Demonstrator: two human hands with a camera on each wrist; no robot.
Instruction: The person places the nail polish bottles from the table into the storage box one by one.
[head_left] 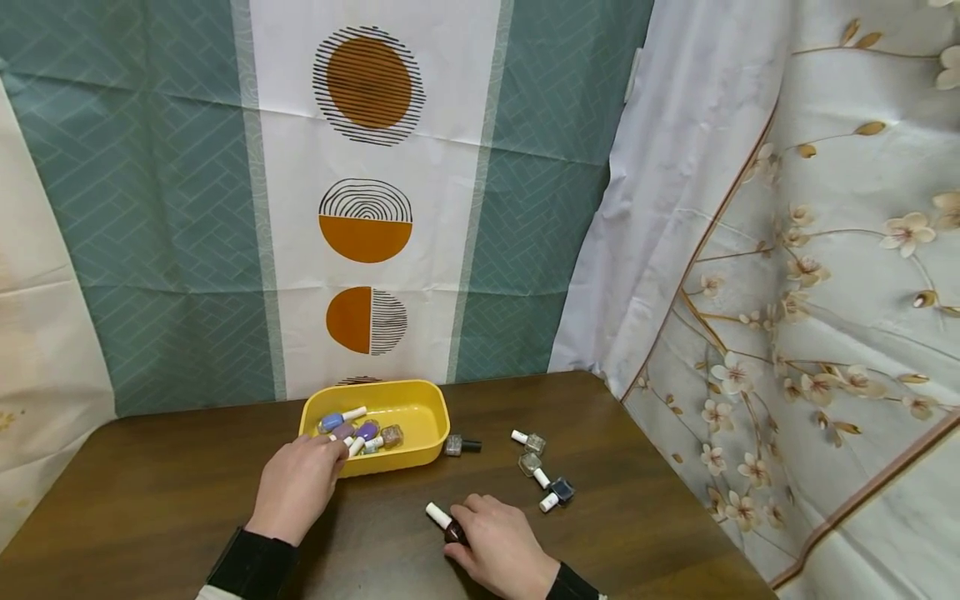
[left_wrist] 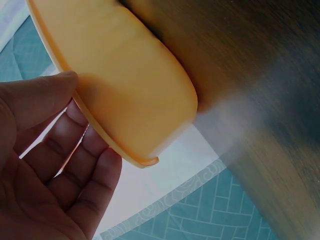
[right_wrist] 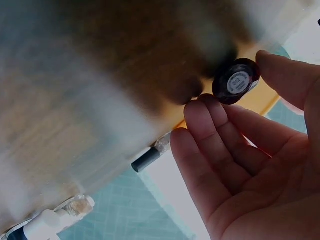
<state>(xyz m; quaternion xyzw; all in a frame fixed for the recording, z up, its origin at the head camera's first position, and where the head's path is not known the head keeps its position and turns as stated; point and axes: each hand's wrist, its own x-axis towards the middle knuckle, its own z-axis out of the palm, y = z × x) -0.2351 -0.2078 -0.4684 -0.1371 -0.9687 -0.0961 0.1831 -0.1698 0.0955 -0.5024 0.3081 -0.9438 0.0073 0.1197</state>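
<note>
– What's around?
– Frame ctr: black-capped btl (head_left: 453,446) just beside yellow tray (head_left: 416,423); right of ctr, 3 white-capped btls (head_left: 529,464).
– Grip?
– L hand (head_left: 298,483) pinches tray rim; R hand (head_left: 502,542) pinches dark btl (head_left: 456,534), lower ctr.

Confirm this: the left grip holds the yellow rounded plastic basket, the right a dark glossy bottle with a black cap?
Not quite: in the head view, the right grip holds a dark glossy bottle with a white cap, not black. Otherwise right.

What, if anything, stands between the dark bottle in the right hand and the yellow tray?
Nothing visible: only tabletop lies between the dark bottle, held by the right hand, and the yellow tray. The black-capped bottle lies aside, near its right end.
</note>
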